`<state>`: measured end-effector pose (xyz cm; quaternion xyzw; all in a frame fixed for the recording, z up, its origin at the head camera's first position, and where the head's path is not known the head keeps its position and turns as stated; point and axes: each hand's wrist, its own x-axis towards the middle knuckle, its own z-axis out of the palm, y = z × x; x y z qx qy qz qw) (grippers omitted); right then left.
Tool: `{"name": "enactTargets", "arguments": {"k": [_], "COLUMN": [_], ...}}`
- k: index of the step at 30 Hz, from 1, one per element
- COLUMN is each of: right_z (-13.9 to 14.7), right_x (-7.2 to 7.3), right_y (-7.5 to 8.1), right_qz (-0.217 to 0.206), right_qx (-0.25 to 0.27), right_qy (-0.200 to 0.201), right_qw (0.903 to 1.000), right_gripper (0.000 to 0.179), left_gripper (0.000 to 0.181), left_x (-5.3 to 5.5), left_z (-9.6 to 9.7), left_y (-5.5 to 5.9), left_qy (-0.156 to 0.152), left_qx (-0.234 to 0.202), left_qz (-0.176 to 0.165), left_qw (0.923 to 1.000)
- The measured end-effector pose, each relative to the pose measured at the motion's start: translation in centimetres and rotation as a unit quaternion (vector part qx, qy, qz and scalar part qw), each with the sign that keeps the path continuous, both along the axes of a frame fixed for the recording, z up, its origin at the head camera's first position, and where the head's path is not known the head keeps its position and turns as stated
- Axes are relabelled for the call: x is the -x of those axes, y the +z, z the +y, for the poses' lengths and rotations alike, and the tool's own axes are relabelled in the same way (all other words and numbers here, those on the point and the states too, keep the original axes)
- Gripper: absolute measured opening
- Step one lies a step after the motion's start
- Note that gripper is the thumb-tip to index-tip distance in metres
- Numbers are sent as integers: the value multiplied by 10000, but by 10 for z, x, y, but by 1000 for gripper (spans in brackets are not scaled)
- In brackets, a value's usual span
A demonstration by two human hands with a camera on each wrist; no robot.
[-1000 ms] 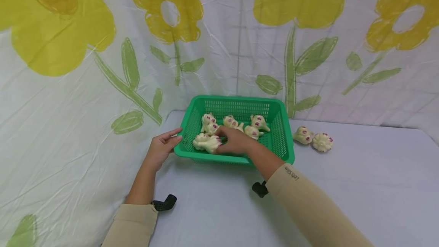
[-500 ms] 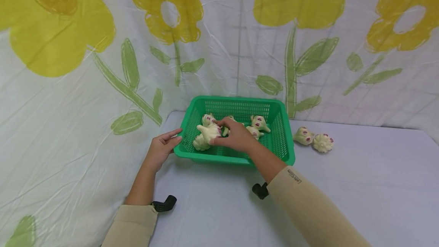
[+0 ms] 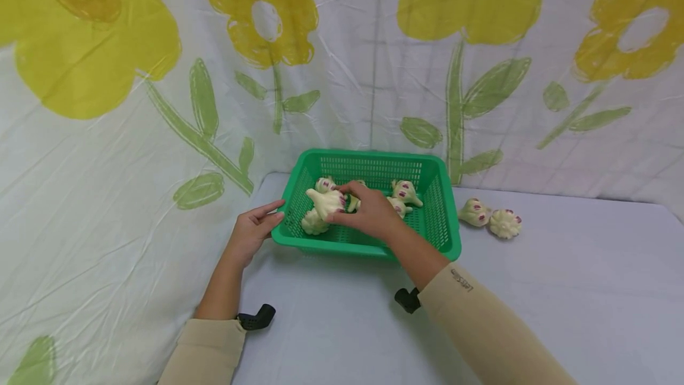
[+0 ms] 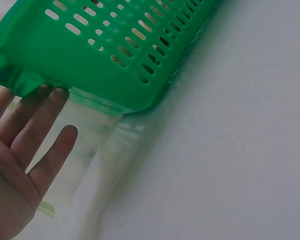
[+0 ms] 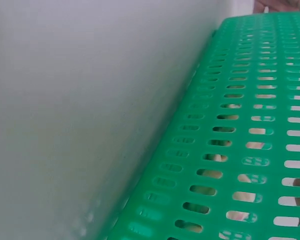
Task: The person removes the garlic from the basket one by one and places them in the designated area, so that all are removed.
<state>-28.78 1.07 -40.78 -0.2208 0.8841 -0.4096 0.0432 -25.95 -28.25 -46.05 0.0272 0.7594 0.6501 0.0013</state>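
In the head view, my right hand [image 3: 369,210] pinches a cream garlic bulb [image 3: 325,202] with purple-tinged cloves above the left part of a green plastic basket [image 3: 369,247]. Its stem points up and left. Just below lies another garlic bulb [image 3: 314,223], with more behind and to the right, partly hidden by the hand. My left hand [image 3: 253,232] holds the basket's left rim; in the left wrist view its fingertips [image 4: 60,94] meet the underside of that rim, while the little finger stands free. Only the basket's slotted side [image 5: 240,135] and a bit of hand show in the right wrist view.
Two garlic bulbs, one lying sideways [image 3: 474,212] and one facing up [image 3: 504,224], sit on the white table [image 3: 577,278] right of the basket. A flower-printed curtain [image 3: 352,106] hangs directly behind and along the left.
My right hand has picked up the garlic bulb from the basket's front left, raised it slightly and turned its stem upward. The left hand stays at the rim.
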Motion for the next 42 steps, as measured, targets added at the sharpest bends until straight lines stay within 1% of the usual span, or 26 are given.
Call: {"name": "enactTargets", "arguments": {"k": [5,9,12,17,22,26,29,32,34,37,40,42], "right_z": [5,8,10,22,47,74,98,125,142,169,194,209], "right_x": [-3,-5,-7,-11,-10,-12,-14,-16,-17,-22,-28,-33], "right_y": [0,0,2,7,12,18,21,24,25,25,22,18], "right_qz": [138,159,167,275,296,68,-67,9,115,213,309,296], "right_qx": [145,180,210,437,647,919,856,622,658,892,1125,1398], "right_qy": [-110,-212,-241,-295,-563,-799,-1080,-1427,-1639,-2002,-2467,-2793], "right_qw": [9997,9995,9994,9982,9959,9925,9904,9878,9842,9754,9621,9495], "right_gripper": [64,62,63,62,60,65,74,78,77,72,67,63], "left_gripper": [51,52,52,51,52,51,51,50,50,50,50,50], "left_x": [0,0,0,-1,-2,-1,0,1,1,1,1,2], "left_z": [2,3,3,2,3,4,7,10,10,10,10,9], "left_y": [0,-2,-4,-6,-7,-8,-7,-7,-7,-7,-6,-5], "left_qy": [-34,-25,-10,-12,-51,-120,-174,-210,-224,-206,-188,-180], "left_qx": [-1,36,63,48,-2,37,74,68,65,99,140,151], "left_qz": [23,-20,-68,-87,-100,-89,-57,-58,-71,-100,-88,-72], "left_qw": [10000,10000,10000,10000,9999,9999,9998,9997,9997,9997,9997,9997]}}
